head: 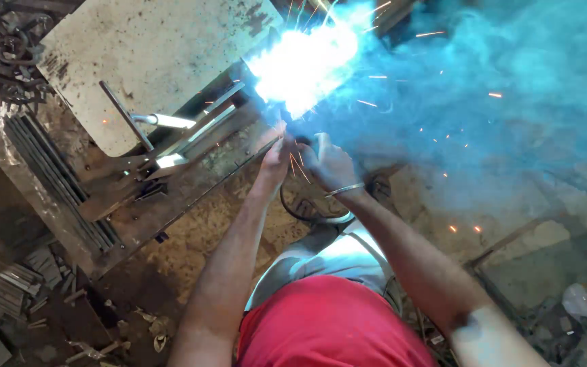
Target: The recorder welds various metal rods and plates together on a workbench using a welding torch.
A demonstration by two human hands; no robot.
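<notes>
While sparks fly, I see my two hands: the left hand [274, 158] pinches one thin rod [236, 168], the right hand [331, 165] grips one welding holder [321, 141], over a rusty metal table [164, 211] in a smoky workshop.

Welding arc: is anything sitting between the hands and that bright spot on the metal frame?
Nothing solid shows. Both the left hand and right hand sit just below the arc on the frame. Only sparks and blue smoke fill the gap; glare hides the tip.

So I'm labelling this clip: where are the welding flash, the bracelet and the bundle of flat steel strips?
welding flash [305, 64], head view, bright core.
bracelet [345, 190], head view, band on the right wrist.
bundle of flat steel strips [56, 180], head view, middle of the bundle.
</notes>
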